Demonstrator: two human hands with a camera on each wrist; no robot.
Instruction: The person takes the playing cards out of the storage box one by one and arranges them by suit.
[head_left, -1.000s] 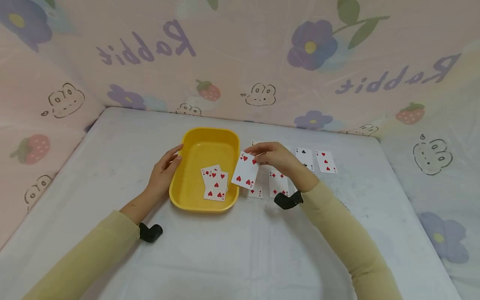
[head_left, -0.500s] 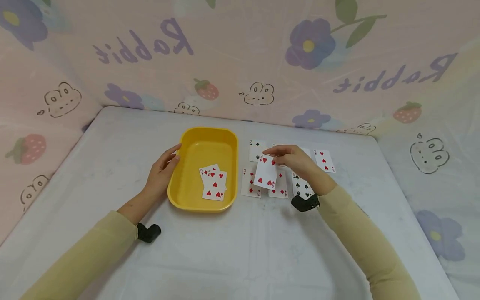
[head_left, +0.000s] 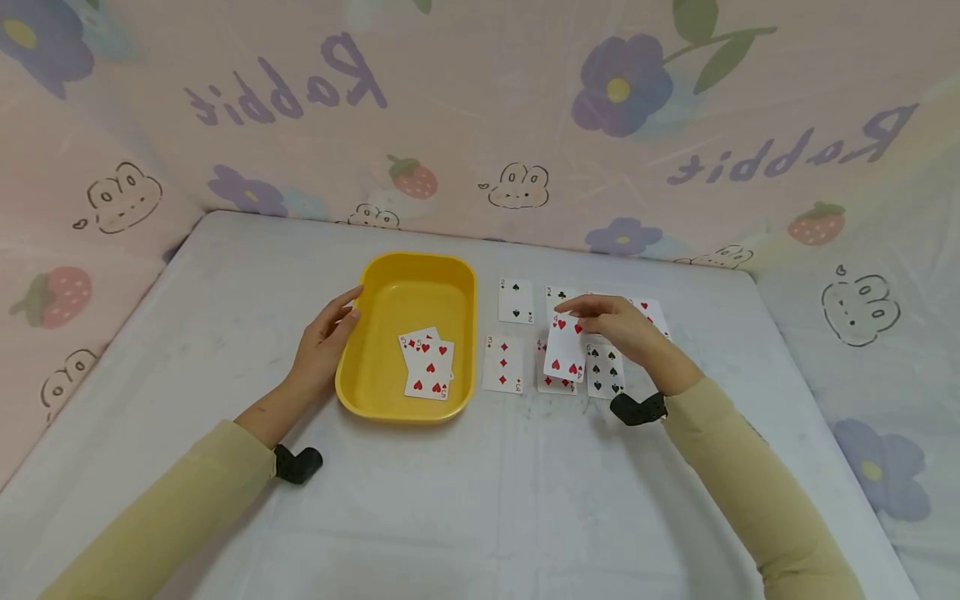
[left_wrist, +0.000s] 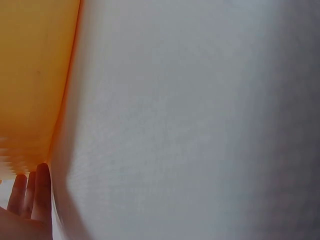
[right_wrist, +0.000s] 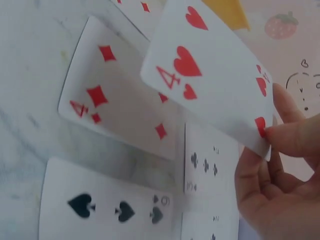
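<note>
My right hand (head_left: 611,321) pinches a four of hearts (head_left: 564,346) between thumb and fingers at its upper edge. In the right wrist view the card tilts over the four of diamonds (right_wrist: 120,90), partly covering it. My left hand (head_left: 324,337) touches the left side of a yellow tray (head_left: 347,387); in the left wrist view its fingers lie straight, tips at the outer wall. Inside the tray a five of hearts (head_left: 430,372) overlaps a five of diamonds (head_left: 409,342).
Cards lie face up in two rows right of the tray: two of spades (head_left: 516,301), three of clubs (head_left: 561,293) and three of hearts (head_left: 654,312) behind, three of diamonds (head_left: 503,364) and six of spades (head_left: 604,371) in front. A printed cloth wall (head_left: 450,125) borders the white table (head_left: 450,500).
My right hand has carried the four of hearts rightward from the tray's right rim to over the four of diamonds. The left hand has stayed at the tray.
</note>
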